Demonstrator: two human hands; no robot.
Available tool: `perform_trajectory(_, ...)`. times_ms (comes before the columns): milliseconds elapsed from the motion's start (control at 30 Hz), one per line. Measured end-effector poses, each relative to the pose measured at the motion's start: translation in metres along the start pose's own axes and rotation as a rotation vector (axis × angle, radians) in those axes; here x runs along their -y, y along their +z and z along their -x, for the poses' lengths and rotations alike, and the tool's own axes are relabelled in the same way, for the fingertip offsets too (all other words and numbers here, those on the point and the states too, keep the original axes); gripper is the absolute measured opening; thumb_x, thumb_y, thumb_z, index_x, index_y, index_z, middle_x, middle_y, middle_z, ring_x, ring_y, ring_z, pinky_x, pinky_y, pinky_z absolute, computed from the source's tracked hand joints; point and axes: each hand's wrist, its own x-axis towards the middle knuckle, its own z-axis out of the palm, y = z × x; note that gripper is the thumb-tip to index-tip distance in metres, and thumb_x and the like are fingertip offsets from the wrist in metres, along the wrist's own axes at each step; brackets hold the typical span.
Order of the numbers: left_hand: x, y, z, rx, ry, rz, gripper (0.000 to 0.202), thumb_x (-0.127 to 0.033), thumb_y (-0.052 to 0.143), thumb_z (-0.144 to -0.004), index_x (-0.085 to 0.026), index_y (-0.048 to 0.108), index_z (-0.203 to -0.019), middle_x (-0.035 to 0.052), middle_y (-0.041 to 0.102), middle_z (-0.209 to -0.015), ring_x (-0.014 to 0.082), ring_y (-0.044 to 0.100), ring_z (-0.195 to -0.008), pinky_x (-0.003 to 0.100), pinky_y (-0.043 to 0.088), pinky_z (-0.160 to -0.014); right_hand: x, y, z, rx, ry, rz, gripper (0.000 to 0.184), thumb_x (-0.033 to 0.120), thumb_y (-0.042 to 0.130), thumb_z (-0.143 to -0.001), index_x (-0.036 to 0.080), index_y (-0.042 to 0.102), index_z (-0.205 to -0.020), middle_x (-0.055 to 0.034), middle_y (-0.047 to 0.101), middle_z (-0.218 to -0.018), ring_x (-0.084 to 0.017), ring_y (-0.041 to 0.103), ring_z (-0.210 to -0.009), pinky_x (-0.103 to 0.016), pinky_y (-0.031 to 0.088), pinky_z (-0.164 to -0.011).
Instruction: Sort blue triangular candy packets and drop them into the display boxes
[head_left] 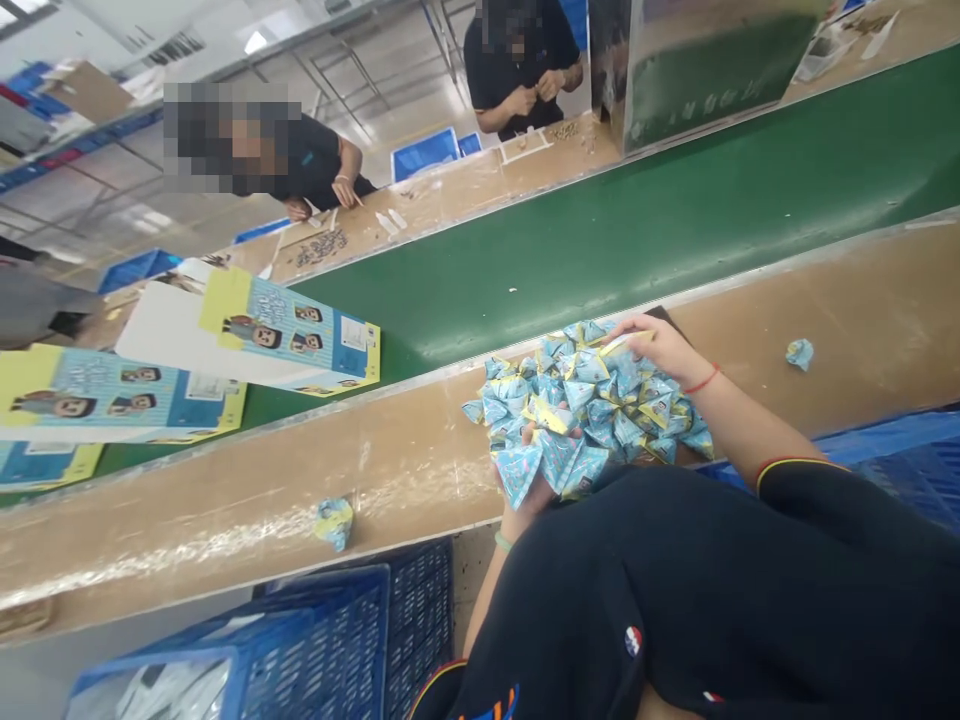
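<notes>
A heap of small blue-and-yellow pyramid-shaped packets [600, 400] lies on the brown work ledge in front of me. My left hand [536, 492], with a green band at the wrist, cups packets from below at the near left side of the heap; most of its fingers are hidden by them. A red string circles the wrist of my right hand [656, 345], which comes in from the right. Its fingers close on a packet at the heap's far edge. A dark flat edge shows beside that hand, partly covered.
Single packets lie at left [334, 523] and right [799, 354] on the ledge [420, 430]. Beyond runs a green conveyor belt [480, 270] with printed cartons [292, 335] at left. Blue crates [322, 640] stand below. Two people work across the belt.
</notes>
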Motion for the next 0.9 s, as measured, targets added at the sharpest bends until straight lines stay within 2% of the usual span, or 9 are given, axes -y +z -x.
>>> perform_trajectory(67,-0.002,-0.002,0.003,-0.038,0.008,0.024,0.123,-0.106,0.038,-0.042,-0.031,0.058,-0.138,0.0162,0.051,-0.152,0.0538,0.038,-0.143,0.074,0.025,-0.116,-0.004,0.014,-0.008,0.016,-0.037,0.122,0.046,0.059,0.078,-0.073,0.019,0.073,-0.097,-0.0079,0.074,-0.099,-0.023,0.065,-0.083,-0.034,0.052,-0.074)
perform_trajectory(233,-0.001,-0.008,0.008,-0.027,0.018,0.052,0.116,-0.105,0.039,-0.048,-0.031,0.060,-0.135,0.0161,0.050,-0.153,0.0527,0.039,-0.143,0.074,0.025,-0.116,-0.014,0.050,-0.026,0.049,-0.100,0.293,0.044,0.059,0.072,-0.079,0.018,0.072,-0.096,-0.0080,0.074,-0.099,-0.023,0.064,-0.085,-0.033,0.048,-0.080)
perform_trajectory(400,0.003,-0.014,0.007,-0.031,0.041,0.098,0.115,-0.105,0.041,-0.049,-0.029,0.062,-0.133,0.0172,0.052,-0.150,0.0535,0.040,-0.142,0.074,0.027,-0.115,-0.024,0.084,-0.051,0.157,-0.017,0.484,0.040,0.055,0.066,-0.086,0.017,0.071,-0.097,-0.0070,0.073,-0.091,-0.022,0.063,-0.082,-0.032,0.046,-0.076)
perform_trajectory(500,0.004,-0.017,0.013,-0.024,0.040,0.126,0.113,-0.103,0.044,-0.053,-0.029,0.061,-0.136,0.0173,0.053,-0.150,0.0526,0.041,-0.142,0.073,0.027,-0.116,-0.023,0.099,-0.064,0.250,0.061,0.553,0.038,0.051,0.066,-0.090,0.016,0.071,-0.104,-0.0108,0.074,-0.107,-0.027,0.065,-0.097,-0.037,0.047,-0.090)
perform_trajectory(567,0.005,-0.020,0.018,-0.013,0.035,0.146,0.109,-0.102,0.045,-0.058,-0.028,0.059,-0.138,0.0170,0.053,-0.151,0.0511,0.042,-0.142,0.071,0.027,-0.118,-0.018,0.103,-0.068,0.246,0.058,0.563,0.042,0.051,0.068,-0.089,0.016,0.070,-0.114,-0.0141,0.071,-0.120,-0.030,0.062,-0.111,-0.042,0.045,-0.101)
perform_trajectory(667,0.005,-0.023,0.022,0.013,0.020,0.195,0.102,-0.097,0.045,-0.067,-0.028,0.056,-0.142,0.0156,0.054,-0.151,0.0473,0.041,-0.145,0.067,0.026,-0.121,-0.003,0.100,-0.059,0.286,-0.012,0.368,0.048,0.054,0.058,-0.095,0.018,0.067,-0.126,-0.0143,0.066,-0.130,-0.031,0.058,-0.122,-0.046,0.044,-0.108)
perform_trajectory(733,0.007,-0.026,0.021,0.037,0.013,0.235,0.097,-0.092,0.049,-0.072,-0.027,0.054,-0.145,0.0147,0.054,-0.151,0.0444,0.039,-0.147,0.063,0.025,-0.123,0.011,0.095,-0.045,0.496,-0.045,0.153,0.050,0.058,0.052,-0.098,0.019,0.067,-0.126,-0.0118,0.067,-0.127,-0.028,0.061,-0.119,-0.044,0.047,-0.106)
perform_trajectory(833,0.010,-0.030,0.015,0.061,0.014,0.263,0.093,-0.085,0.057,-0.075,-0.026,0.051,-0.147,0.0141,0.054,-0.151,0.0415,0.038,-0.148,0.059,0.025,-0.124,0.029,0.090,-0.019,0.840,0.001,-0.062,0.054,0.064,0.060,-0.091,0.016,0.069,-0.116,-0.0082,0.070,-0.107,-0.024,0.066,-0.100,-0.038,0.054,-0.094)
perform_trajectory(900,0.011,-0.033,0.011,0.062,0.010,0.269,0.093,-0.082,0.062,-0.074,-0.025,0.051,-0.147,0.0134,0.056,-0.149,0.0405,0.040,-0.147,0.057,0.026,-0.124,0.034,0.087,-0.005,0.878,0.047,-0.167,0.055,0.064,0.066,-0.087,0.016,0.068,-0.113,-0.0059,0.069,-0.100,-0.021,0.065,-0.091,-0.035,0.055,-0.087)
